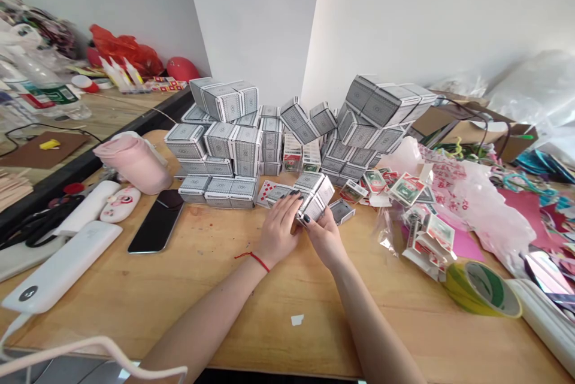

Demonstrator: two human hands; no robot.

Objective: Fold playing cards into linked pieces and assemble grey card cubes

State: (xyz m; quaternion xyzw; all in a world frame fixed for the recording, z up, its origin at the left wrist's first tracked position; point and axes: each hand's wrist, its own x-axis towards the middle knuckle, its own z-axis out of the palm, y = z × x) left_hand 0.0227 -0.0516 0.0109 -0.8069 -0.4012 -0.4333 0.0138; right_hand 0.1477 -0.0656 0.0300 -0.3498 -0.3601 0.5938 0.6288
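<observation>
My left hand [279, 225] and right hand [326, 239], both half-curled, are gripping a card block [320, 193]; any uneven squeezing could be popping its folds loose!

Shows a wood-grained surface [206, 276], flecked with small dark specks. Carries stacks of grey-patterned blocks [218, 138] towards the back, left and right. Bears a dark-screened phone [156, 222], a white power bank [63, 267] and a pink roll [132, 162] leftward; yellow tape [462, 289] and opened cartons [435, 239] rightward; a white scrap [297, 320] near the front.
</observation>
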